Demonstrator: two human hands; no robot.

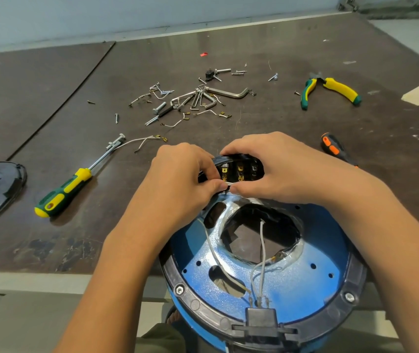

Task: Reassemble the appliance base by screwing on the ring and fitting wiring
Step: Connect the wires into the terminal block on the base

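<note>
Blue appliance base (267, 281) w/ black ring (198, 305) sat bottom center; both hands, left hand (180, 174) & right hand (277, 169), pinched a white wire (228, 184) at the black switch block (240, 166), frame center.

The appliance base (289, 284) is seen to be of blue-painted metal with a glossy, faintly dimpled finish, edged by a ring (198, 305) of smooth black plastic and crossed by white wires (261, 253) sheathed in matt insulation. The counter (50, 123) is faced with a dark brown board, dull and scuffed, with worn pale patches at its near edge. On it, bright bare metal is shown by the loose screws (160, 108) and hex keys (228, 93), while the screwdriver (63, 189) at the left and the pliers (330, 90) at the far right are handled in glossy yellow and green plastic.
</note>
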